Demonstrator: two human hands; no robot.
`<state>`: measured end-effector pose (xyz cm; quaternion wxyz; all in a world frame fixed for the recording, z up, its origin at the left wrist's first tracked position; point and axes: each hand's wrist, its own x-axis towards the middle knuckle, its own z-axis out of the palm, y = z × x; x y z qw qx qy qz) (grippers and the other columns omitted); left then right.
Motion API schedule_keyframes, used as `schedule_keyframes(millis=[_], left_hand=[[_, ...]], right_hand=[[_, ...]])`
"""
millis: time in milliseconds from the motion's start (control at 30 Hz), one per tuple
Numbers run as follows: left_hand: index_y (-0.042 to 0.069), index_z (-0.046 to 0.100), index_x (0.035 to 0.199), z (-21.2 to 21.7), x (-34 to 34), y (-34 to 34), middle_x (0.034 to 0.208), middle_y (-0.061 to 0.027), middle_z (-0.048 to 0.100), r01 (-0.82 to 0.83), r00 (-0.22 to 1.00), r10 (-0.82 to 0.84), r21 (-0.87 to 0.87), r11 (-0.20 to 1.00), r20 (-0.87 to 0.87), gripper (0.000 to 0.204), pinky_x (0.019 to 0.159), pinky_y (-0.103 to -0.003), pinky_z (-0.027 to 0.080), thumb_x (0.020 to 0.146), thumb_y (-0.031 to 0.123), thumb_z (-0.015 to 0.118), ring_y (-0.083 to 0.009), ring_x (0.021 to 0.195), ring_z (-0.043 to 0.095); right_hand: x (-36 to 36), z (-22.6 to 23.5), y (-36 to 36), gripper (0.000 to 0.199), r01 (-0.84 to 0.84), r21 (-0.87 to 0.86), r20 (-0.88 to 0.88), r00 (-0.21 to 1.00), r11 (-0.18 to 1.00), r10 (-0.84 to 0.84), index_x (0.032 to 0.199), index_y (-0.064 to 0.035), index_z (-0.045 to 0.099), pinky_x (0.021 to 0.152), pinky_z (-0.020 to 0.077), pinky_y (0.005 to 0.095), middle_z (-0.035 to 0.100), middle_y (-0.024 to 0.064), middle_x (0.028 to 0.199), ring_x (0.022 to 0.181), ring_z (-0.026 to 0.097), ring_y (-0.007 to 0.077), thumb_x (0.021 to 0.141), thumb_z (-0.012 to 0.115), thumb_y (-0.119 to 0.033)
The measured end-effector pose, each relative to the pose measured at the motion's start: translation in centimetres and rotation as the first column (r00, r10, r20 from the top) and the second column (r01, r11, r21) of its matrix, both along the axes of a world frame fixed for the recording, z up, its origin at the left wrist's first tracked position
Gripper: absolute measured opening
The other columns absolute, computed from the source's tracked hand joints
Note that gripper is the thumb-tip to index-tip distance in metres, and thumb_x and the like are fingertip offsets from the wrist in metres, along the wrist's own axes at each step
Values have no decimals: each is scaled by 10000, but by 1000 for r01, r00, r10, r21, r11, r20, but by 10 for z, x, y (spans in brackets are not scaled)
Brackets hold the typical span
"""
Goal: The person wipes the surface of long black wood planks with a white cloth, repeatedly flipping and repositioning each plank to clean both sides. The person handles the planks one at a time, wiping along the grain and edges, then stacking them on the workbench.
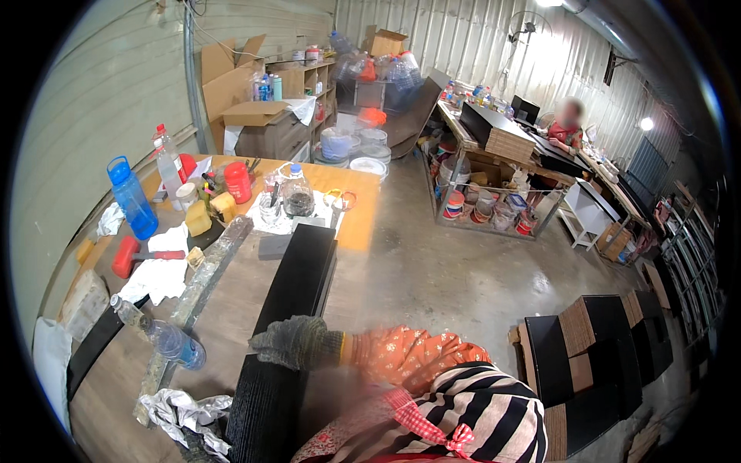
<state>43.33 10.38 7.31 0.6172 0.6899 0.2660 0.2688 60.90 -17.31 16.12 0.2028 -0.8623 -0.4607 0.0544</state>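
Worktable holds a bottle, dark inside; right grip touches black board, closure unclear.

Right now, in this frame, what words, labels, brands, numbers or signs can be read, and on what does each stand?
No text is legible enough to quote.
Red jar: pale marks on its side, too small to read.
Clear bottle with a bluish label: label too blurred to read.
Far buckets: coloured sides, any print too small to read.
Black board: no print visible.

Head-worn fisheye, downward over workbench
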Motion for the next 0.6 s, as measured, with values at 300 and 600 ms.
schedule_keyframes(millis=[300, 600], left_hand=[[25, 506, 1386, -16, -42, 5, 1202, -184, 591, -31, 999, 38, 257, 966, -24, 405, 875, -401, 506, 1007, 163, 478, -318, 1050, 596], [6, 537, 1334, 29, -45, -45, 1165, -126, 603, -121, 986, 131, -108, 987, 99, 336, 845, -322, 521, 1036, 114, 428, -200, 1015, 606]], right_hand=[[-8, -50, -1, 257, -5, 63, 169, 986, 998, -6, 1181, -150, 624, 728, 555, 454, 675, 93, 1021, 862, 661, 291, 968, 516, -244], [-32, -33, -25, 309, 106, 218, 337, 925, 970, -177, 1203, -143, 665, 602, 527, 438, 679, 112, 967, 714, 651, 326, 914, 652, -251]])
